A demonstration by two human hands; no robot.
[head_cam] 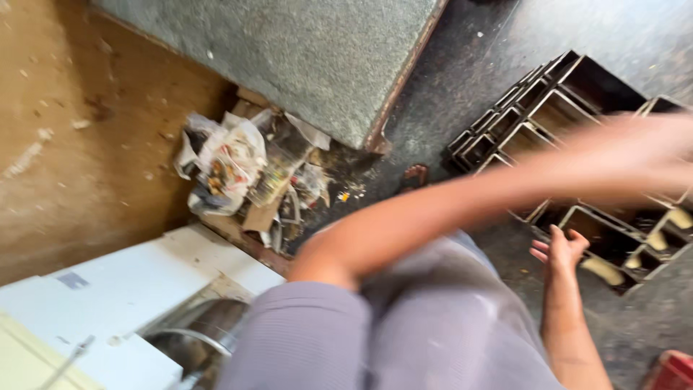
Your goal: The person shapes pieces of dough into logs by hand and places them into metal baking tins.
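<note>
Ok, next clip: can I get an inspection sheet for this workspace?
Surface: dark, gritty floor.
Job's things: rows of dark rectangular metal baking tins on the floor, some holding pale dough pieces.
Clutter: heap of crumpled paper and plastic rubbish under a grey stone slab.
Grippers: left hand open beside the tins; right hand blurred above them.
Cables: nothing seen.
Surroundings: brown wall, white metal machine housing.

A pile of crumpled paper and plastic rubbish [245,173] lies on the dark floor, beside a grey speckled stone slab [289,50].

A white box [123,289] sits nearby.
</note>
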